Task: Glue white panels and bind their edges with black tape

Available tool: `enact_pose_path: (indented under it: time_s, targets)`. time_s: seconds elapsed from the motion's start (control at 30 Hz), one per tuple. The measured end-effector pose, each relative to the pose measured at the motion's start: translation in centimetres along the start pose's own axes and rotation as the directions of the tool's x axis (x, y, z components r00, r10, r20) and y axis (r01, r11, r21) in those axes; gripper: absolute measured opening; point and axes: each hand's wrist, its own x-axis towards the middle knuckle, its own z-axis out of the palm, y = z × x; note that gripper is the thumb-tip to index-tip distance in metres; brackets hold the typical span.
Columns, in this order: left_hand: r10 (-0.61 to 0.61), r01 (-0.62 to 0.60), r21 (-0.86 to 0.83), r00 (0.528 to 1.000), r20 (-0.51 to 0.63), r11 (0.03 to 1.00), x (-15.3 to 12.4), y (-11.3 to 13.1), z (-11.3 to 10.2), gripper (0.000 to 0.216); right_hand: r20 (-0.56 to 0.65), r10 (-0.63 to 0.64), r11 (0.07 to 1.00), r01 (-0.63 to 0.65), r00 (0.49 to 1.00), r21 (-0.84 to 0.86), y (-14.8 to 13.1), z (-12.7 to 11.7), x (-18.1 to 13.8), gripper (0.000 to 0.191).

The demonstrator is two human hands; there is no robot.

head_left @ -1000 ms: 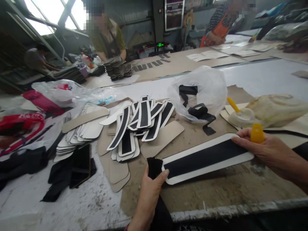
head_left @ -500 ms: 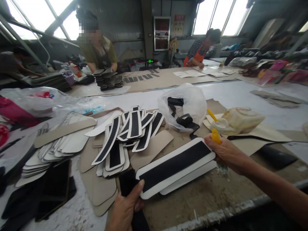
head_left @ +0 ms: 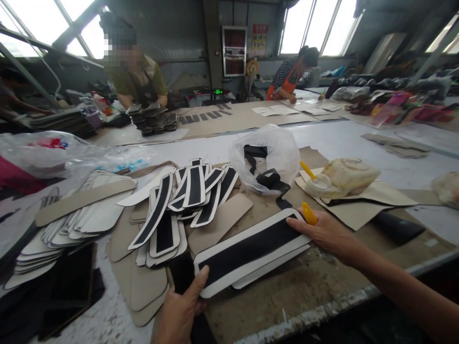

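Observation:
A long white panel [head_left: 222, 289] with rounded corners and a black strip [head_left: 247, 248] along its middle slants across the front of the table. My left hand [head_left: 181, 306] pinches its left end, thumb on top and fingers underneath. At the right end, my right hand [head_left: 328, 234] grips the panel with its thumb lying on the black strip. A yellow tool handle [head_left: 309, 213] sticks up from that same hand; the tool's other end is hidden. Beneath the held panel, a second white piece [head_left: 272, 268] shows along the lower edge.
Strip-backed pieces [head_left: 195, 186] lie heaped behind my left hand, with fanned white panels [head_left: 39, 253] and a phone-like dark slab [head_left: 71, 286] farther left. A plastic bag [head_left: 265, 157] holds black strips. Another yellow handle [head_left: 307, 169] stands by a glue-stained pouch [head_left: 351, 177]. Two co-workers lean over the far table.
My right thumb has moved from the panel's end onto the black strip. The view has shifted slightly right; both hands still hold the panel.

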Motion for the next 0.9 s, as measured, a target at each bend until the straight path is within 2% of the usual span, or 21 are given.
enact_pose_path:
  time_s: [0.13,0.23,0.3,0.37,0.47,0.53,0.63,0.7,0.83,0.9]
  targets:
    - [-0.003,0.003,-0.008,0.999,0.054,1.000,0.1,0.1,-0.3,0.051,0.050,0.070,0.995,-0.074,0.996,0.073,0.7,-0.2,-0.3,0.039]
    - [-0.066,0.069,-0.139,0.997,0.033,0.988,0.1,0.2,-0.3,0.047,0.079,0.066,0.959,-0.085,0.995,0.270,0.8,-0.3,-0.7,0.040]
    - [-0.125,0.121,-0.234,0.992,-0.002,0.965,0.0,0.2,0.0,0.039,0.111,0.063,0.886,-0.107,0.992,0.452,0.5,-0.2,-1.1,0.043]
    - [-0.134,0.136,-0.307,0.991,0.028,0.942,-0.2,0.2,0.4,0.031,0.136,0.064,0.793,-0.133,0.989,0.595,0.1,0.0,-1.5,0.045]
    - [-0.102,0.123,-0.364,0.992,0.074,0.923,-0.5,0.4,1.1,0.032,0.138,0.057,0.719,-0.137,0.989,0.681,0.0,0.2,-1.7,0.046]
    - [-0.095,0.094,-0.337,0.995,0.014,0.937,-0.6,0.7,1.3,0.034,0.121,0.042,0.756,-0.111,0.992,0.645,0.3,0.1,-1.6,0.045]
    - [-0.031,0.015,-0.229,0.997,-0.065,0.973,-0.4,1.0,1.2,0.039,0.092,0.013,0.893,-0.052,0.996,0.446,0.8,-0.2,-1.1,0.046]
    - [0.005,-0.021,-0.191,0.997,-0.081,0.981,0.0,1.0,1.0,0.040,0.096,0.002,0.949,-0.033,0.995,0.315,1.0,-0.2,-0.8,0.047]
    - [0.007,-0.025,-0.174,0.995,-0.103,0.984,0.8,0.5,0.4,0.044,0.094,0.043,0.970,-0.065,0.995,0.236,0.3,0.1,-0.7,0.049]
    - [0.048,-0.064,-0.142,0.992,-0.117,0.988,1.2,0.0,-0.1,0.042,0.095,0.067,0.966,-0.088,0.993,0.242,-0.3,0.4,-0.8,0.049]
